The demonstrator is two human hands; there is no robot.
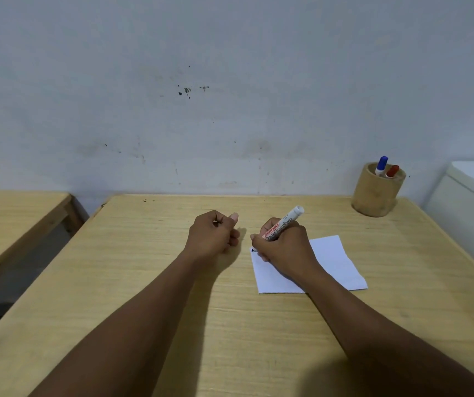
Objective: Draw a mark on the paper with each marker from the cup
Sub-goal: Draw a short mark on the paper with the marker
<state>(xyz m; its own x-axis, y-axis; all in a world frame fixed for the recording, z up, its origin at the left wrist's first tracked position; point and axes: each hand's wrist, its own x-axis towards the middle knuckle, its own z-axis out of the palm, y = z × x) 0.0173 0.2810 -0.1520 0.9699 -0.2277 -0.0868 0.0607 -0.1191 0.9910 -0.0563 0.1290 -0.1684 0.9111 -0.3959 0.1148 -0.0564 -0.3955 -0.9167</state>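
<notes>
A white sheet of paper (336, 259) lies on the wooden table (230, 325), right of centre. My right hand (284, 247) grips a white marker (285, 222) with its dark tip down at the paper's far left corner. The marker's rear end points up and to the right. My left hand (212, 234) rests as a closed fist on the table just left of the paper; what it holds, if anything, is hidden. A round wooden cup (374, 196) at the table's far right corner holds a blue-capped marker (381, 164) and a red-capped marker (392, 171).
A pale wall rises right behind the table. A second wooden table (15, 213) stands to the left across a gap. A white cabinet or appliance (473, 202) adjoins the table's right edge.
</notes>
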